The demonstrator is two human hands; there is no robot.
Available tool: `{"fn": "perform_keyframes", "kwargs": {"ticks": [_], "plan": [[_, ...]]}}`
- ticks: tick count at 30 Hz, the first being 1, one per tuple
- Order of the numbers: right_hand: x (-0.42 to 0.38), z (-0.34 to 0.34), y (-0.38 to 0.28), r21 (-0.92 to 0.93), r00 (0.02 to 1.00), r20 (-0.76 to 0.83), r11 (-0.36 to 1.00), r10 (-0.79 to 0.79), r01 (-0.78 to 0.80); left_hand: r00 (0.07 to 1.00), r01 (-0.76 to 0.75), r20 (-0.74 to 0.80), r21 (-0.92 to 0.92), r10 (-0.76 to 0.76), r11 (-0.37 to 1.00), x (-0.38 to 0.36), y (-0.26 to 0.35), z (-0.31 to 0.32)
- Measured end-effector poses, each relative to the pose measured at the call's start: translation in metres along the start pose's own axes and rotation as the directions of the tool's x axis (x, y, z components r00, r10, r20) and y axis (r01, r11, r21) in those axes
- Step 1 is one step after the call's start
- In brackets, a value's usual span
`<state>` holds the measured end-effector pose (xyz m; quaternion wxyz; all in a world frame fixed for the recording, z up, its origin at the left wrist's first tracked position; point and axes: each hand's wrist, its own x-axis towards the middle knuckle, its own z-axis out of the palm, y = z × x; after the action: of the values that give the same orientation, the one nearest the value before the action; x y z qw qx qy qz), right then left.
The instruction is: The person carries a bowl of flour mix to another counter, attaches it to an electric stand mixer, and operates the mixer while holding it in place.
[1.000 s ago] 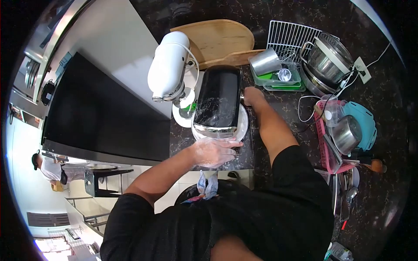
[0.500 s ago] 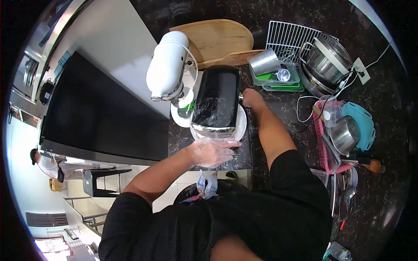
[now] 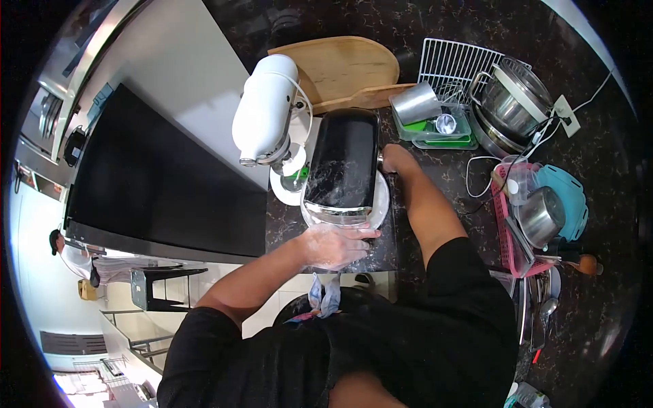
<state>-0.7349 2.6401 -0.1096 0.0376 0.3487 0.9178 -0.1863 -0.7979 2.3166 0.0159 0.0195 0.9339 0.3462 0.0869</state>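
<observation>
A black countertop appliance (image 3: 343,160) with a chrome front edge stands over a white round bowl or plate (image 3: 383,200); white powder is smeared across its top. My left hand (image 3: 335,246), dusted with the same powder, is at the near rim below the chrome edge. Its fingers stretch to the right, and I see nothing held in it. At the appliance's right side, my right hand (image 3: 399,160) is closed around a small silver knob (image 3: 380,160). Its fingertips are mostly hidden.
Left of the appliance stands a white stand mixer (image 3: 265,112). Wooden boards (image 3: 347,64) lean behind. To the right are a plastic container (image 3: 435,126), steel pots (image 3: 513,95), a cord and a pink basket (image 3: 503,224) of kitchenware. A person (image 3: 71,255) is far left.
The whole view has shifted slightly downward. Both hands keep nearly the same places at the appliance; nothing was taken up or let go.
</observation>
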Motion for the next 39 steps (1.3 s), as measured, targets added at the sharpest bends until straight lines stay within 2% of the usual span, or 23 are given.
{"fn": "perform_keyframes", "kwargs": {"ticks": [5,10,14,17,18,21,25,29,30,33,38,39], "plan": [[-0.023,-0.002,-0.005,0.037,0.989,-0.147,0.999,-0.018,0.024,1.000,0.000,-0.008,0.004,0.000,1.000,0.001,0.002,0.005],[-0.032,0.001,-0.012,0.040,0.979,-0.200,0.999,0.044,-0.036,1.000,0.008,0.028,-0.014,-0.007,1.000,0.000,0.003,0.000],[-0.025,0.001,-0.007,0.083,0.982,-0.183,0.996,0.053,-0.038,0.999,0.042,0.032,-0.059,-0.041,0.997,0.001,0.004,-0.004],[0.007,0.014,0.008,-0.085,0.998,0.029,0.995,-0.055,0.057,0.999,0.051,0.018,-0.078,-0.050,0.996,0.002,0.005,-0.001],[0.002,0.009,0.004,-0.084,0.998,0.028,0.995,-0.056,0.058,0.998,0.056,0.013,-0.087,-0.055,0.995,0.001,0.005,-0.001],[-0.023,-0.003,-0.009,0.003,0.988,-0.153,1.000,0.006,-0.005,1.000,0.028,0.003,-0.067,-0.028,0.997,0.001,0.003,-0.002],[-0.033,0.002,-0.014,0.067,0.970,-0.237,0.997,0.054,-0.039,1.000,0.016,0.016,-0.087,-0.015,0.996,0.002,0.002,-0.001],[-0.028,0.008,-0.011,0.101,0.967,-0.238,0.993,0.085,-0.062,1.000,0.014,0.015,-0.086,-0.013,0.996,0.001,0.001,0.000],[-0.024,0.010,-0.009,0.102,0.968,-0.238,0.993,0.085,-0.063,1.000,0.011,0.009,-0.081,-0.010,0.997,0.001,0.001,0.000],[-0.006,0.002,-0.003,-0.035,0.999,0.005,0.998,0.048,-0.048,1.000,0.015,0.020,-0.078,-0.013,0.997,0.003,0.003,-0.001],[-0.015,-0.013,-0.013,-0.053,0.995,0.086,0.997,0.057,-0.052,1.000,0.016,-0.004,-0.066,-0.016,0.998,0.001,0.003,-0.001],[-0.017,-0.009,-0.013,-0.017,0.999,0.004,0.999,0.045,-0.045,1.000,0.016,-0.006,-0.067,-0.017,0.998,0.002,0.003,-0.002]]}}
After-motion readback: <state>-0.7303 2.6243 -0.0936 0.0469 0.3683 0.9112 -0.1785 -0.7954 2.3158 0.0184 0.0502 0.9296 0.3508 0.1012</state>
